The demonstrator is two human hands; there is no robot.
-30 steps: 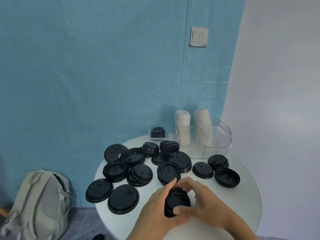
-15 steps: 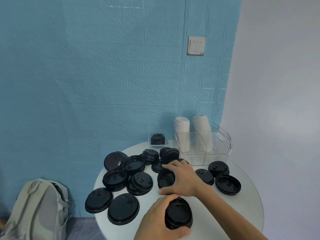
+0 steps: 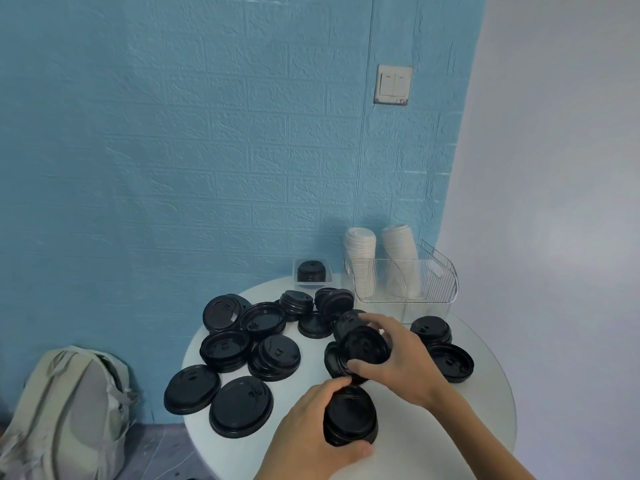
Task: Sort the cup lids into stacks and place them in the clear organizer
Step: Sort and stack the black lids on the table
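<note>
Showing embossed lids (image 3: 366,348), marks seemingly unreadable

At lower centre, the left hand (image 3: 311,424) cups a lid stack (image 3: 349,419); the right hand (image 3: 398,358) pinches a lid (image 3: 365,344) just above.

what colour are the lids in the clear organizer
White lids, two stacks in the organizer; head view.
</note>
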